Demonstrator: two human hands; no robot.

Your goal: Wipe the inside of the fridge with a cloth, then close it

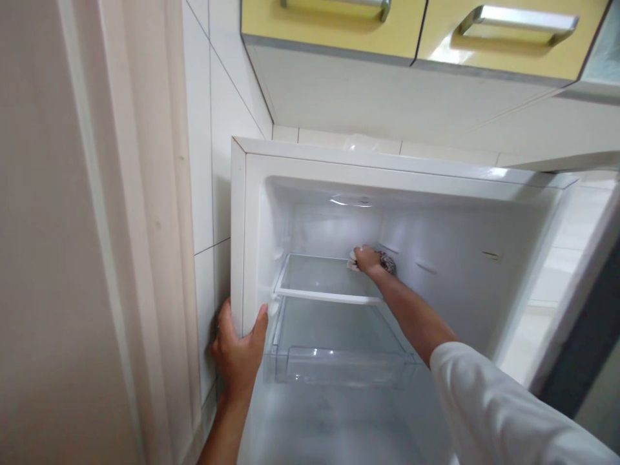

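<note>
A white refrigerator (387, 164) stands open in front of me. My left hand (239, 352) grips its left front edge, the thumb on the inner side and the fingers round the outer wall. My right hand (367, 258) reaches deep inside, above the upper glass shelf (314, 274) near the back right. It is closed on a crumpled cloth (387, 262). A dark speckled part of the cloth shows right of the hand and a pale part on the left. The fingers partly hide it.
Lower in the refrigerator are a second glass shelf (329, 326) and a clear plastic drawer front (343, 367). Yellow cabinets (513, 39) hang overhead. A beige door frame (145, 226) and tiled wall (206, 194) are close on the left; the opened refrigerator door (581, 297) is at right.
</note>
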